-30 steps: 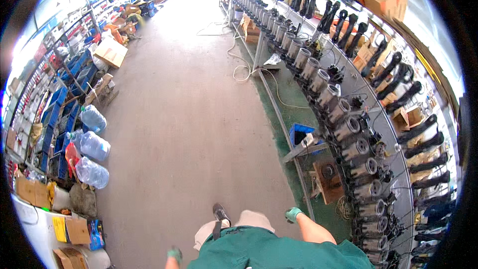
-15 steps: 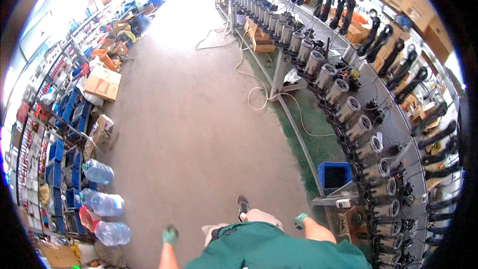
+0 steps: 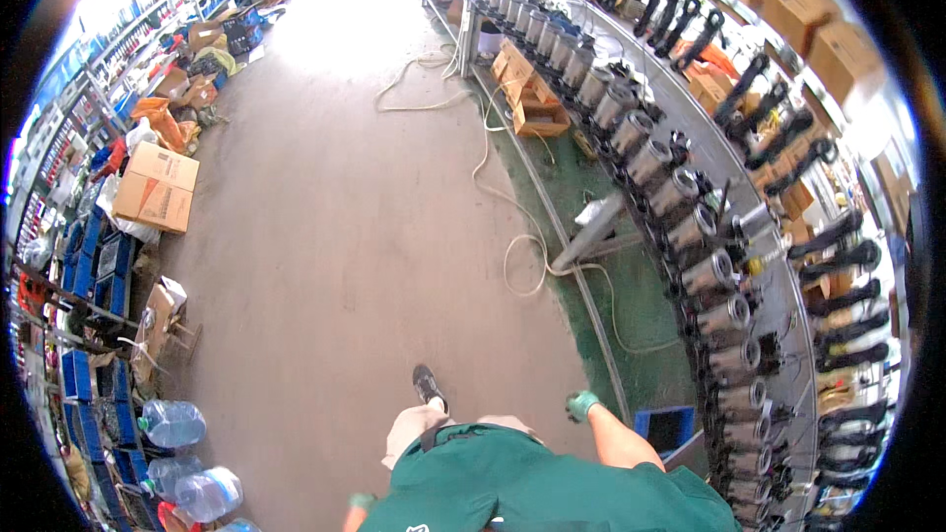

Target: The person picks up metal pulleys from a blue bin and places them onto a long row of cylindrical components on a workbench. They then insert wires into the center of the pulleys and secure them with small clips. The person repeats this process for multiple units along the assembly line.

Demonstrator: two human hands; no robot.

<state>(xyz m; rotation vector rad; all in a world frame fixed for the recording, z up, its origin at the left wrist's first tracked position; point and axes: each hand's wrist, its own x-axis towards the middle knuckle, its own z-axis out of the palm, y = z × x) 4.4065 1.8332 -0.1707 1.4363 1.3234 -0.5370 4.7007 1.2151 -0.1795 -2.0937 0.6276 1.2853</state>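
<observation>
1. The blue bin (image 3: 641,424) is sitting on the green floor strip (image 3: 623,300) by the bench (image 3: 717,150), near the right hand (image 3: 581,406).
2. That gloved hand is hanging over the floor; whether its fingers are opening or closing on anything, I cannot tell.
3. The left hand (image 3: 363,500) is showing only partly beside the green shirt (image 3: 473,473); its fingers' state I cannot tell.
4. The grey bench is carrying a long row of metal cylinders (image 3: 709,274).
5. Clear jugs (image 3: 209,495) and a cardboard box (image 3: 158,187) are lining the left side.

Open-topped blue bin (image 3: 642,425), dark inside, upright on green floor (image 3: 652,386), left of metal cylinders (image 3: 727,313).
</observation>
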